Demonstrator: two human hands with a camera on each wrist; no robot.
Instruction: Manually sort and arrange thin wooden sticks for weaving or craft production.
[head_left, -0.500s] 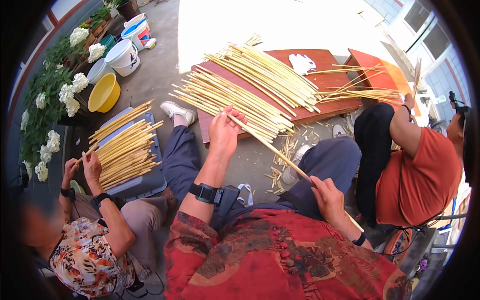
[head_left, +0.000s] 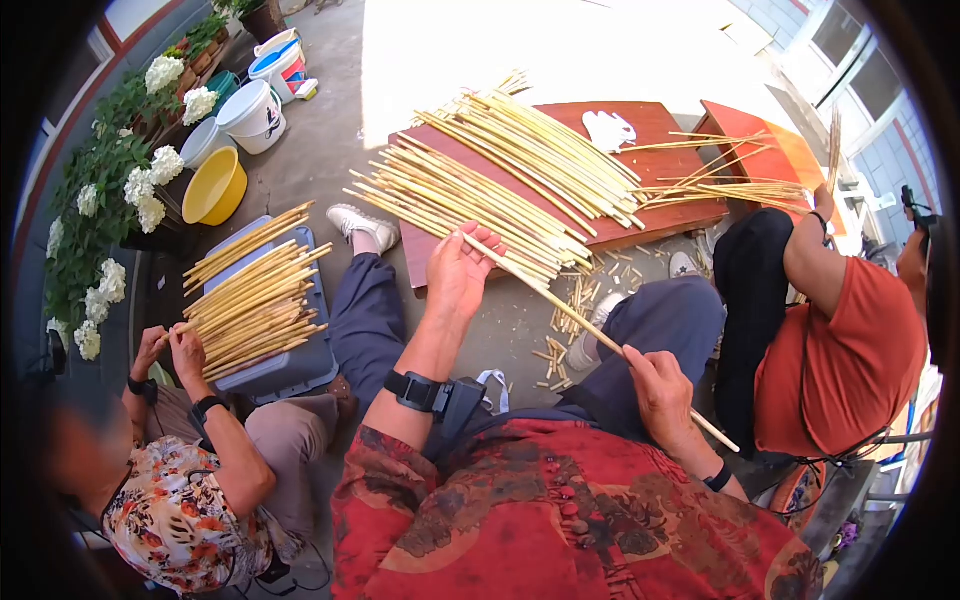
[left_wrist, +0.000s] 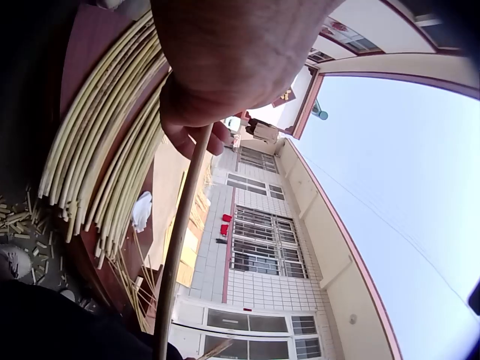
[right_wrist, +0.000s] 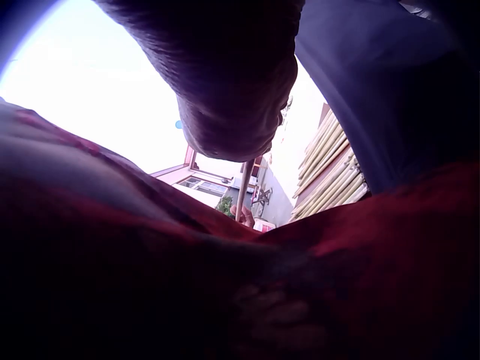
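Observation:
A long, pale, peeled-looking stalk (head_left: 560, 305) runs slantwise across the person's lap in the head view. The left hand (head_left: 462, 275), palm turned up, holds its far end between thumb and fingers. In the left wrist view the fingers (left_wrist: 216, 142) show behind the stalk (left_wrist: 180, 247). Nearer the body, the right hand (head_left: 662, 395) grips the same stalk, and its near end sticks out past the wrist. The right wrist view shows the right hand (right_wrist: 225, 127) dark from behind, the stalk (right_wrist: 242, 191) leading away from it.
Ahead, a low reddish table (head_left: 425, 245) bears rows of stalks (head_left: 480, 200) and a white glove (head_left: 608, 130). Short cut pieces (head_left: 565, 345) litter the floor. People sit on both sides; the left one works beside a grey-blue bin (head_left: 325, 350) topped with stalks. Buckets (head_left: 250, 118) stand back left.
The stalk's near end has swung slightly outward from the right wrist, and more of it shows. The person on the left has lowered their hands a little. The view has shifted slightly.

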